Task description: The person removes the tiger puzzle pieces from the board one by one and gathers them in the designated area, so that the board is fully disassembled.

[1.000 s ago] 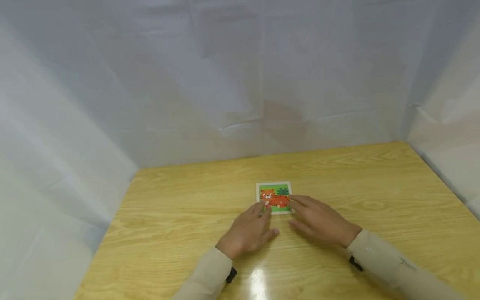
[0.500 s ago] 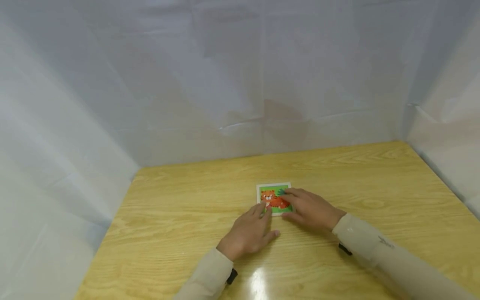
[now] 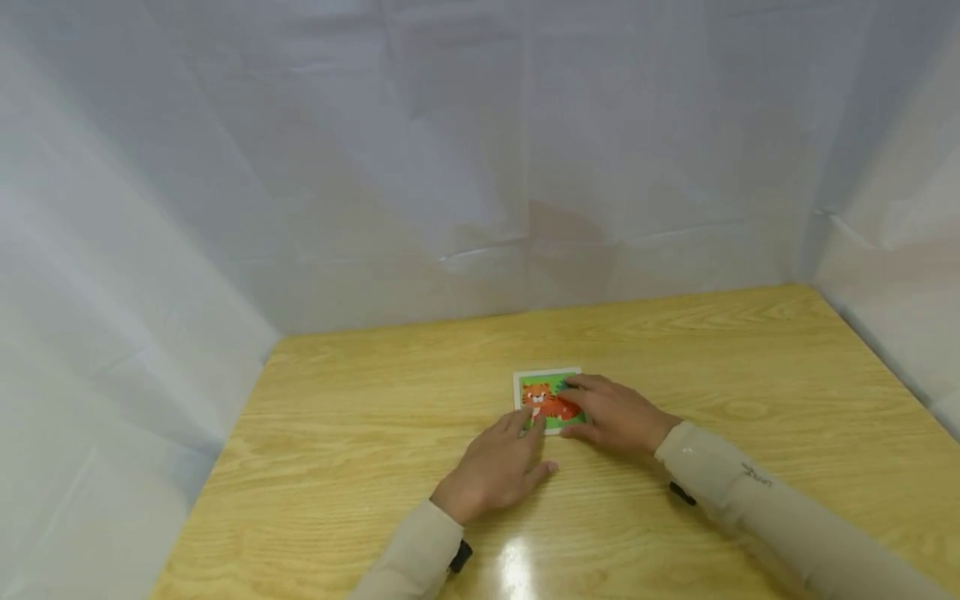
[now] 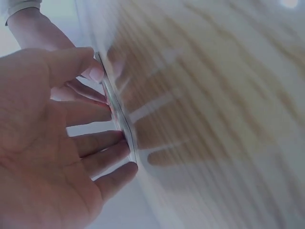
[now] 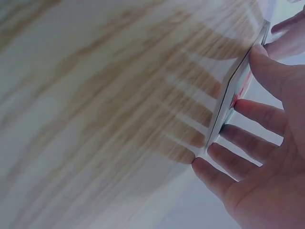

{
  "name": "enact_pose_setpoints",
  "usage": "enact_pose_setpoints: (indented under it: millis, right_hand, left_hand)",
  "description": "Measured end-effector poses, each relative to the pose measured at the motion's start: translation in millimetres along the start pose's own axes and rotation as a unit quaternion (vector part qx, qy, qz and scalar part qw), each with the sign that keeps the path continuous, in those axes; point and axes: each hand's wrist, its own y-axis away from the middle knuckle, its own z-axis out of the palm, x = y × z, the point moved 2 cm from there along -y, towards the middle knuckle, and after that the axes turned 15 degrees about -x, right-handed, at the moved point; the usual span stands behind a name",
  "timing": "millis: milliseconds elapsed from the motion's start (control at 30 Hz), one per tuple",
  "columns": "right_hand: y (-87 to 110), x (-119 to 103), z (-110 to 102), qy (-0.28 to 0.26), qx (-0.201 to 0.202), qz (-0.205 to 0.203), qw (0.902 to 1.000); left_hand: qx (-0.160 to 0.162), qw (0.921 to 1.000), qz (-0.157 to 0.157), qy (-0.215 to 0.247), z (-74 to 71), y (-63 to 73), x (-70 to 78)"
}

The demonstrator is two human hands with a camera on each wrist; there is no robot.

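Observation:
A square picture board (image 3: 542, 398) with an orange tiger on green and a pale border lies flat on the wooden table. My left hand (image 3: 491, 471) rests its fingertips on the board's lower left part, with the thumb out to the side. On the other side, my right hand (image 3: 622, 417) lays its fingers over the right part of the picture, hiding some of the tiger and plant. In the right wrist view, its thumb is right at the board's (image 5: 230, 93) near edge and its fingers are fairly straight. The left wrist view shows the thin board (image 4: 116, 109) edge-on beyond the left fingertips.
The wooden table (image 3: 360, 417) spreads around both hands, with a bright light reflection near the front. Pale sheeting (image 3: 420, 167) hangs behind the table and along both sides.
My right hand has moved left, from the board's right edge onto the picture. The board has shifted slightly toward me. My left hand has stayed almost still.

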Motion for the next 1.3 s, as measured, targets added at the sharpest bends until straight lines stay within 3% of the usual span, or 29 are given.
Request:
enact_pose_setpoints:
  millis: [200, 667, 1000, 1300]
  right_hand:
    - [-0.8, 1, -1, -0.005, -0.003, -0.006, 1.0]
    - [-4.0, 1, 3, -0.012, -0.008, 0.006, 0.9999]
    - [-3.6, -1, 2, -0.029, -0.011, 0.012, 0.9994]
    - [-2.9, 0, 1, -0.025, -0.01, 0.011, 0.9996]
  left_hand:
    - [0.037, 0.9986, 0.027, 0.027, -7.7, -2.2, -7.5]
    - [0.099, 0.9887, -0.029, 0.109, -25.4, -15.8, -28.2]
    - [0.11, 0.9729, -0.045, 0.198, -36.9, -34.2, -36.8]
    - [0.117, 0.9678, -0.061, 0.214, -36.9, -49.3, -38.8]
